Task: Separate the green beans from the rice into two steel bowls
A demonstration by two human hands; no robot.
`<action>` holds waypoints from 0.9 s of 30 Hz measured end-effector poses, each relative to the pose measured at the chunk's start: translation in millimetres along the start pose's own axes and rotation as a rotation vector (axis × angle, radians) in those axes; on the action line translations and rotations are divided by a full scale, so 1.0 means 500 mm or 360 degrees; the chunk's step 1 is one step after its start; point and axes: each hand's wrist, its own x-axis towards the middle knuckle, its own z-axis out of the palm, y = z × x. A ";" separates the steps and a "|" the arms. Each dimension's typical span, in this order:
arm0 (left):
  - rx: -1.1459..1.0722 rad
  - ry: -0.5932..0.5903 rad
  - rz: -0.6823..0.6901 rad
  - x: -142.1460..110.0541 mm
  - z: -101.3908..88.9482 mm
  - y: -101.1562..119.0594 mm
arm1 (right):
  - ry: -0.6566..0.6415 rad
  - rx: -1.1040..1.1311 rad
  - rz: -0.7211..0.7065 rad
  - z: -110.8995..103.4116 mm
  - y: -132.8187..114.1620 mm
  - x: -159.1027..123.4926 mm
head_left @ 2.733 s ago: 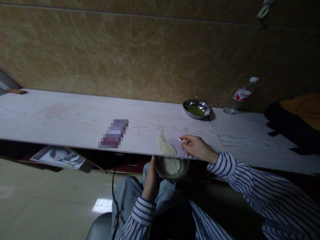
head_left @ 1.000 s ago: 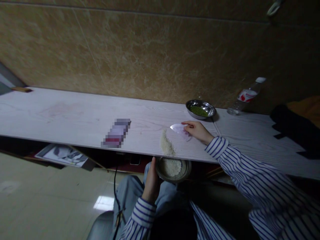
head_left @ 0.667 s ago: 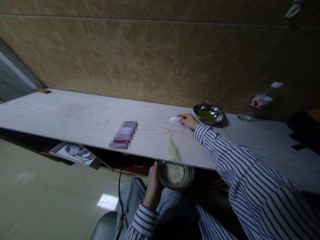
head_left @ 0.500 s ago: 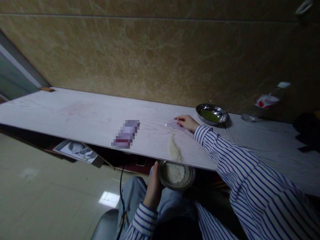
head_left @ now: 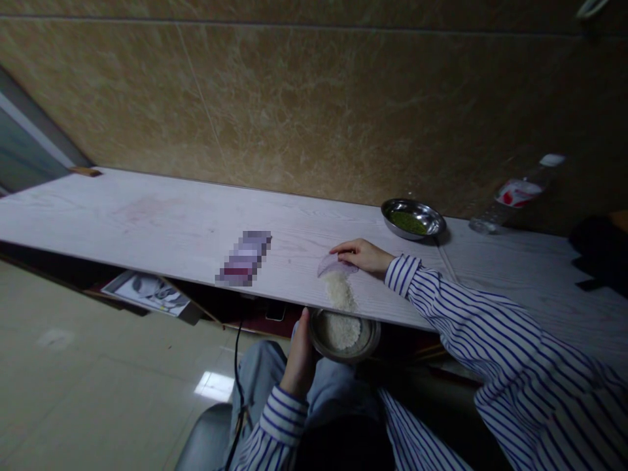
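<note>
My left hand (head_left: 300,360) grips the left side of a metal bowl (head_left: 371,340), just under the table's front edge. White rice lies inside the bowl, and a trail of rice (head_left: 339,291) on the tabletop runs to the edge above it. My right hand (head_left: 362,255) is closed on a thin, see-through purplish scraper (head_left: 328,263), whose edge meets the far end of the rice trail. A second metal bowl (head_left: 432,226) with small green grains (head_left: 408,222) stands behind my right hand.
On the white wood-grain table (head_left: 161,229) lies a blurred-out flat item (head_left: 244,258). A clear plastic bottle (head_left: 517,195) stands at the right by the wall, near a dark object (head_left: 598,252). Under the tabletop, an open drawer (head_left: 147,291) juts out at left.
My right hand has drawn the scraper toward the front edge, up against the rice. The trail on the table is shorter. My left hand keeps the bowl at the edge.
</note>
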 end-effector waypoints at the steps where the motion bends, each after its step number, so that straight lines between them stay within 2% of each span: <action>1: -0.0019 -0.0019 0.0028 0.002 -0.001 -0.002 | -0.0029 0.0014 -0.0002 0.004 -0.003 -0.007; 4: -0.0034 -0.0028 0.0073 0.004 -0.003 -0.004 | -0.0104 0.0023 -0.0008 0.014 -0.012 -0.024; 9: 0.0007 -0.0025 0.0026 -0.001 -0.003 0.002 | -0.0202 -0.0016 -0.0043 0.023 -0.024 -0.043; 27: 0.0003 0.0085 -0.0006 -0.010 0.013 0.014 | -0.0392 -0.0044 -0.0180 0.038 -0.035 -0.077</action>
